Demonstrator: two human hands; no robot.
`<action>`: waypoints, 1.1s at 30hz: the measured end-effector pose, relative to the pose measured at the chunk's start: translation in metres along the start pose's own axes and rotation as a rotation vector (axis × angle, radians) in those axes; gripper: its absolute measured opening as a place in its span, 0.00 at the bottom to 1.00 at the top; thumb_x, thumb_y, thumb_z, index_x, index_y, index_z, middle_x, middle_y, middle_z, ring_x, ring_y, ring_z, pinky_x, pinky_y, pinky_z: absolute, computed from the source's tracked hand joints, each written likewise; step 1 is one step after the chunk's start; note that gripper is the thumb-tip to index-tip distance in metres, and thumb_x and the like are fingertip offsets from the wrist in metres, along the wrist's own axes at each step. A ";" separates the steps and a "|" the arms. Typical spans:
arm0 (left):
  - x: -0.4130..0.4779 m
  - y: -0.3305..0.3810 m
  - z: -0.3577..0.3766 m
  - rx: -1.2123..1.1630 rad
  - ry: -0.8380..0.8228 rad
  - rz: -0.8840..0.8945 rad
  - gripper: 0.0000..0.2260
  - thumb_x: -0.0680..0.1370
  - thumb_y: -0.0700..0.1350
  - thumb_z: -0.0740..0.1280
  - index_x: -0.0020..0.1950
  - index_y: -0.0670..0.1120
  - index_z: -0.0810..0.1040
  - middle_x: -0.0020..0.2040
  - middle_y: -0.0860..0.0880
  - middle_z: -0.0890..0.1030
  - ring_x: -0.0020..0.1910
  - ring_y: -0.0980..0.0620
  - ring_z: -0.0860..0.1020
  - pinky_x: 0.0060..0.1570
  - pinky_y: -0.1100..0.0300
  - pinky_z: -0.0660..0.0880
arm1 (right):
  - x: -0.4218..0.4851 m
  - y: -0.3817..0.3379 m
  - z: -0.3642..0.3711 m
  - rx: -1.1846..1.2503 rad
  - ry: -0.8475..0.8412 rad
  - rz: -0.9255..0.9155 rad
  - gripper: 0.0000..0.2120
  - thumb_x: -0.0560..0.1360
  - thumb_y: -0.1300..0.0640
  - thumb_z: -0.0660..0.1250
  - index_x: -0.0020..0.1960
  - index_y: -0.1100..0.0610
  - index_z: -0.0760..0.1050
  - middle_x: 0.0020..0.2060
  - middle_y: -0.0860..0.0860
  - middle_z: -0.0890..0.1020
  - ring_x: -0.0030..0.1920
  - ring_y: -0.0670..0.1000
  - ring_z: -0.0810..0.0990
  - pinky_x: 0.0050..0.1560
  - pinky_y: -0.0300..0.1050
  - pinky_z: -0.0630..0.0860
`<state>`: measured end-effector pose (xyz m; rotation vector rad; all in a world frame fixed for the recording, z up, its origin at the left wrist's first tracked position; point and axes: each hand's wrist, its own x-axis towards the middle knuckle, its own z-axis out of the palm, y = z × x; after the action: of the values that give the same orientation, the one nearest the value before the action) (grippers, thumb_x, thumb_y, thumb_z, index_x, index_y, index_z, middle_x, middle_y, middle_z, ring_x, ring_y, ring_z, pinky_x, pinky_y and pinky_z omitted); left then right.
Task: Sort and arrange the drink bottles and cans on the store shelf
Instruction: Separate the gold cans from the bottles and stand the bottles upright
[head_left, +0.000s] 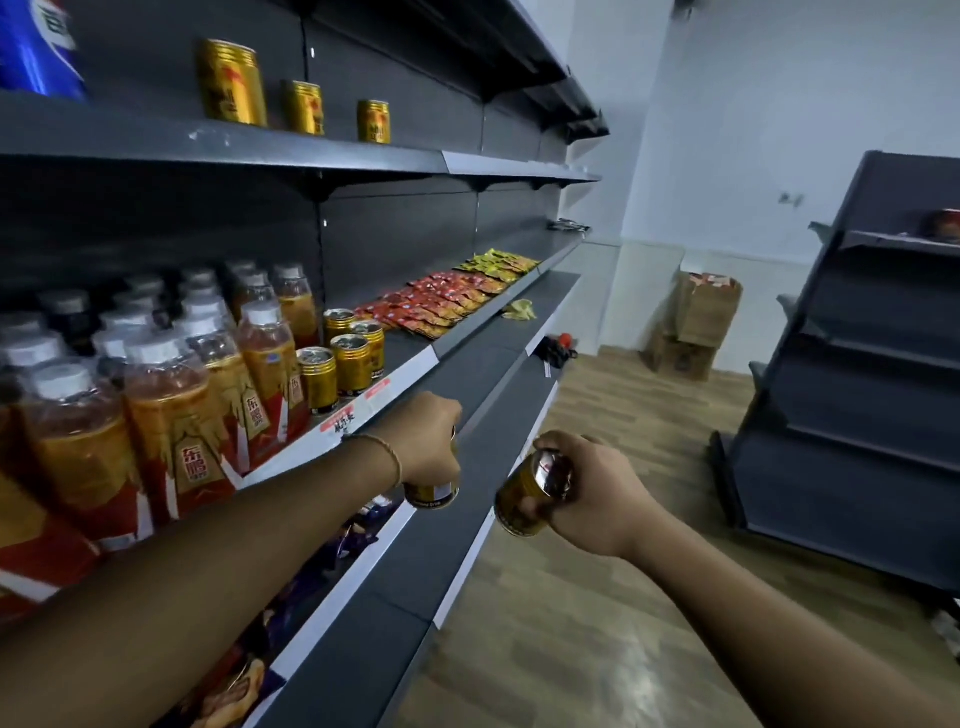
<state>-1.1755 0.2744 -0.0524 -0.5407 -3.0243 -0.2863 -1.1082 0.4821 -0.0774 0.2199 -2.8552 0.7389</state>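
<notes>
Hands at work on a store shelf: the left hand (428, 441) grips a gold can (432, 494) from above, fingers curled over its top, while the right hand (589, 488) wraps round a second gold can (530, 496), held tilted. Both are held out in front of the shelving, just below the edge of the middle shelf (402, 345), where four gold cans (343, 358) stand beside rows of orange drink bottles (208, 374). Red snack packets (441, 306) lie farther along. Three more gold cans (296, 104) stand on the shelf above.

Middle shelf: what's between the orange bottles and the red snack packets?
Head view: four gold cans stand right beside the orange bottles, then a short bare patch of shelf runs up to the red snack packets.
</notes>
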 end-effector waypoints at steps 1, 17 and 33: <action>0.011 -0.004 0.000 0.007 0.015 -0.008 0.17 0.66 0.47 0.73 0.53 0.46 0.76 0.48 0.45 0.77 0.43 0.48 0.75 0.39 0.55 0.78 | 0.014 0.005 0.003 0.004 0.002 -0.019 0.31 0.67 0.50 0.77 0.68 0.50 0.72 0.57 0.50 0.77 0.61 0.52 0.74 0.51 0.34 0.64; 0.152 -0.053 -0.029 -0.010 0.531 -0.429 0.19 0.70 0.47 0.73 0.59 0.46 0.75 0.57 0.45 0.73 0.56 0.44 0.74 0.52 0.57 0.73 | 0.277 0.047 0.025 0.276 0.041 -0.422 0.29 0.66 0.50 0.79 0.64 0.50 0.76 0.54 0.50 0.80 0.53 0.50 0.77 0.44 0.34 0.62; 0.185 -0.171 -0.039 0.181 0.548 -0.860 0.22 0.70 0.42 0.73 0.60 0.44 0.70 0.59 0.41 0.74 0.60 0.40 0.72 0.51 0.52 0.75 | 0.398 -0.045 0.079 0.544 -0.007 -0.657 0.28 0.69 0.49 0.79 0.65 0.48 0.73 0.53 0.43 0.76 0.57 0.49 0.75 0.50 0.36 0.70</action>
<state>-1.4076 0.1721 -0.0274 0.7511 -2.5050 -0.1437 -1.4981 0.3657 -0.0394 1.1523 -2.2720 1.3011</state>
